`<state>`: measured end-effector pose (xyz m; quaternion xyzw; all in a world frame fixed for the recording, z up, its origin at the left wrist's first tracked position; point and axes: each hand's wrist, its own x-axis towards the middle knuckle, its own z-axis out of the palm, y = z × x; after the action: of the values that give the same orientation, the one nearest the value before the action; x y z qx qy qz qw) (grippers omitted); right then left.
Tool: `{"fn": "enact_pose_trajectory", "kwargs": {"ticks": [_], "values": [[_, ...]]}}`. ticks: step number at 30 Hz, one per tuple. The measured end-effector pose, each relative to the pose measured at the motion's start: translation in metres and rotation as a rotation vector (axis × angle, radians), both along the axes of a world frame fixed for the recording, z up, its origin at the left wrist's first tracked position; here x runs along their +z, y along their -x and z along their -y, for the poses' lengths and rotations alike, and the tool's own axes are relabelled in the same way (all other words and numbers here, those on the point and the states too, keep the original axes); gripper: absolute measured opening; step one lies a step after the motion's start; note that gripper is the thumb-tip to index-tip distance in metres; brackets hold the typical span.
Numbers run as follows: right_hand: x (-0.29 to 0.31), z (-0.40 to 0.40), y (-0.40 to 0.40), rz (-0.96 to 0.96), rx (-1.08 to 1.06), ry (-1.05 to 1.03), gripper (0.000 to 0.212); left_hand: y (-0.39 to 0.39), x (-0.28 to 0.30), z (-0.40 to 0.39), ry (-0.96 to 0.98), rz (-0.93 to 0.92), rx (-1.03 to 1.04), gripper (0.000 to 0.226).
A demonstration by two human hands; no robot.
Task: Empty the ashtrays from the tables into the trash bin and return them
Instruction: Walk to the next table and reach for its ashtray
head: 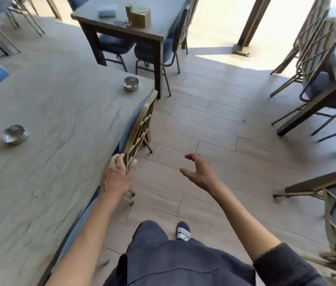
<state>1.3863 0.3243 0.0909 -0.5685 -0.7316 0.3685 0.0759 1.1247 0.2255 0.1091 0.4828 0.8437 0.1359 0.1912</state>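
Ashtrays of shiny metal, two of them, sit on the long grey counter (55, 124) that fills the left of the view. One ashtray (131, 84) stands near the counter's far right corner, close to its edge. The other ashtray (15, 134) lies well apart from it, toward the counter's left side; it is blurred and what it holds cannot be told. A chair (140, 124) with a gold lattice back and blue padding is pushed in against the counter's right edge. The left hand (118, 174) grips the near top corner of that chair's back, fingers wrapped over the frame. The right hand (201, 172) hangs over the wooden floor (214, 112) to the right of the counter, fingers spread and curled, holding nothing. Beyond the counter's far corner stands a dark table (142, 27) carrying wooden boxes (140, 16). No trash bin shows.
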Motion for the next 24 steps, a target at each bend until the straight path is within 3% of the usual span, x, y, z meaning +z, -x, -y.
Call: {"fn": "enact_pose_trajectory", "kwargs": {"ticks": [6,13,24], "values": [[0.021,-0.104,0.016,0.039,0.170,-0.059,0.059,-0.005,0.012,-0.067,0.017,-0.090,0.067,0.071],[0.015,-0.233,0.067,0.103,0.292,-0.125,0.066,0.052,-0.005,-0.157,0.082,-0.196,0.177,0.069],[0.011,-0.406,0.172,0.128,0.411,-0.095,0.061,0.144,-0.029,-0.299,0.095,-0.041,0.264,0.064]]}}
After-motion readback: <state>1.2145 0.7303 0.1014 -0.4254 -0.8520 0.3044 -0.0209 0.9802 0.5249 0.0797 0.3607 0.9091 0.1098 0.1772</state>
